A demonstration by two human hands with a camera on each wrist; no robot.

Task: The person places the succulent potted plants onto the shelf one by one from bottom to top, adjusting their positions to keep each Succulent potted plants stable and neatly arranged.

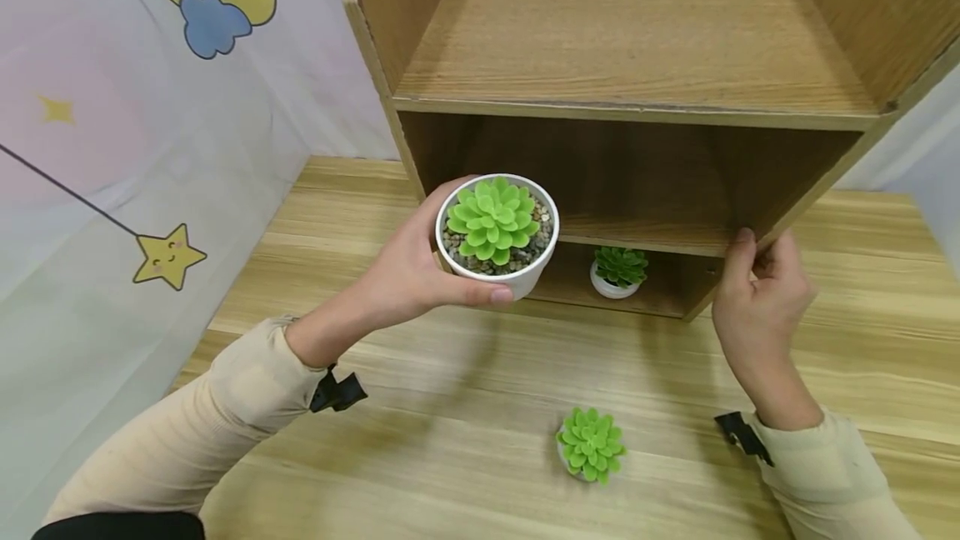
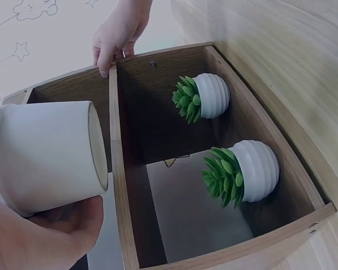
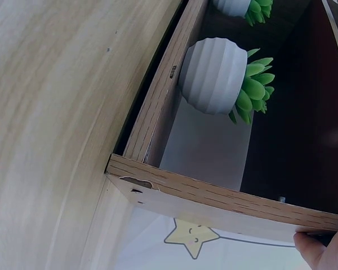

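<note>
Left hand [image 1: 412,269] wrapped around one big plant [image 1: 495,227], right hand [image 1: 761,298] gripping the shelf [image 1: 637,111].
Head view: three plants show, the big plant at centre, one small plant [image 1: 619,269] in the bottom compartment [image 1: 566,280] right of centre, one loose plant [image 1: 591,444] on the table [image 1: 435,457], lower right of centre; left wrist: one held pot [image 2: 50,154], left, two small plants [image 2: 242,174] in the bottom compartment, right; right wrist: two pots [image 3: 214,76], top, one cut off.
</note>
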